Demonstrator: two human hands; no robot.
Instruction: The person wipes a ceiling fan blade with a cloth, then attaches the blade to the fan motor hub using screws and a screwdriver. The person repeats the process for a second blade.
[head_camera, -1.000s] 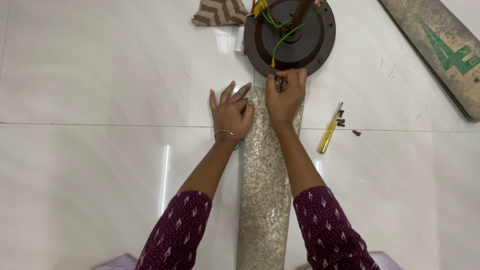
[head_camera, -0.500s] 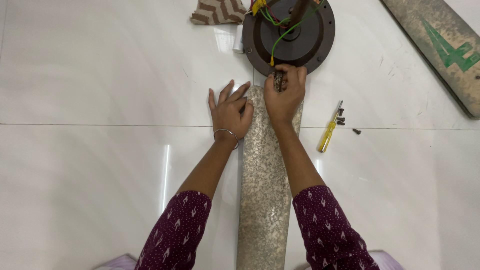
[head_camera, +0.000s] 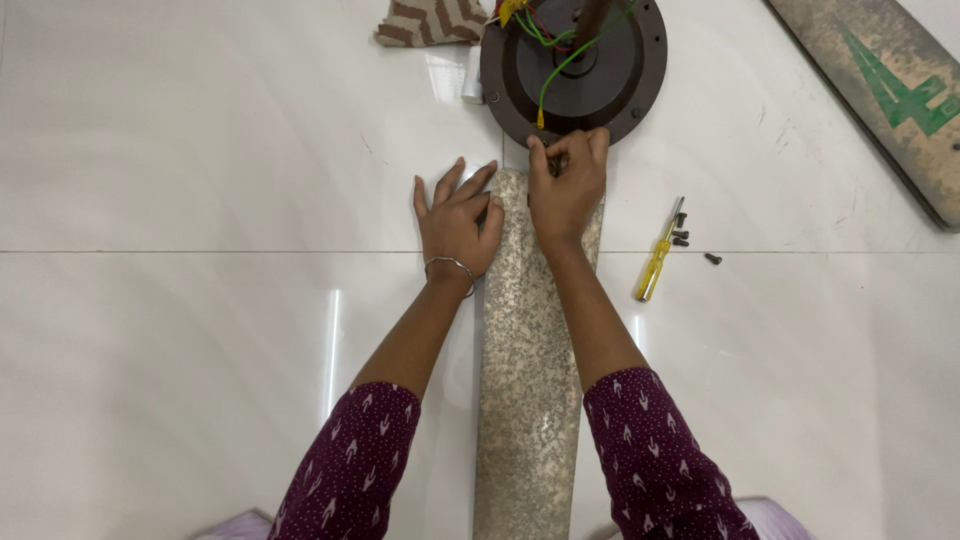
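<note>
Floor (head_camera: 180, 350): white glossy tiles carried every item; a grout line ran across under the wrists.
Blade (head_camera: 530, 400): a long speckled fan blade lay flat on the floor between the two forearms, its far end butted against the motor. It appeared laid this way so that its end met the motor rim.
Left hand (head_camera: 455, 225): rested flat, fingers spread, partly on the floor and partly on the left edge of the blade. It held nothing; judged to be steadying the blade against sideways shift.
Right hand (head_camera: 565, 185): lay on the far end of the blade, fingertips pinched narrowly together at the motor rim. A small dark part, probably a screw (head_camera: 553, 165), showed between the fingertips; its exact kind could not be told.
Screw relative to grip: inside the pinch, just at the joint of blade and motor.
Screwdriver (head_camera: 657, 265): yellow handle, lay on the floor right of the blade, near the right hand but apart from it.
Loose screws (head_camera: 682, 238): a few small dark ones lay beside the screwdriver tip, within reach.
Motor (head_camera: 575, 65): round dark housing with green and yellow wires on top.
Cloth (head_camera: 430, 22): striped brown, lay left of the motor.
Board (head_camera: 880, 95): worn, green-marked, lay at far right, well apart.
</note>
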